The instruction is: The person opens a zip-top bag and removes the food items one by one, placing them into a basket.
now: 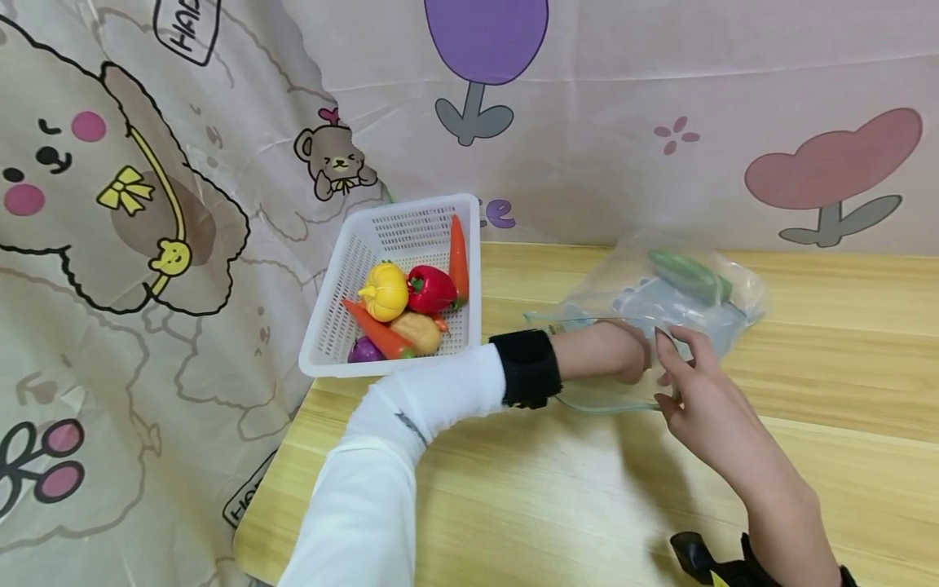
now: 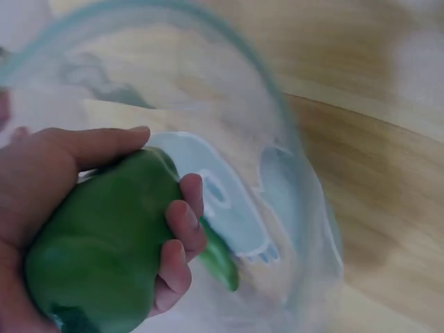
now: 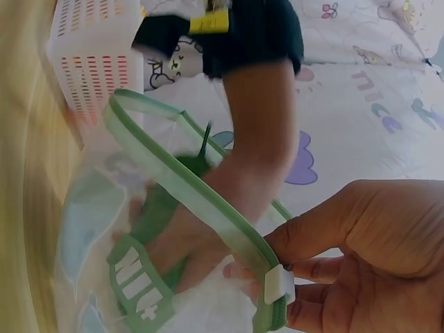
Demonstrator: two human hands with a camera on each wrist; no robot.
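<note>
My left hand (image 1: pixel 616 346) reaches inside a clear zip bag (image 3: pixel 90 201) and grips a green bell pepper (image 2: pixel 104 243). In the right wrist view the pepper shows dimly through the plastic, partly hidden by the fingers. My right hand (image 1: pixel 707 399) pinches the bag's rim beside the white slider (image 3: pixel 279 284), holding the mouth wide around the left wrist. A green cucumber (image 1: pixel 689 277) lies deeper in the bag, toward its far end. The bag has a pale blue print and a green zip edge.
A white basket (image 1: pixel 315 359) stands left of the bag with a yellow pumpkin (image 1: pixel 385 291), a red bell pepper (image 1: pixel 431 289), carrots (image 1: pixel 458 257), a potato (image 1: pixel 416 333) and a purple vegetable (image 1: pixel 364 350). A patterned cloth (image 1: pixel 587 163) hangs behind the wooden table (image 1: pixel 513 505).
</note>
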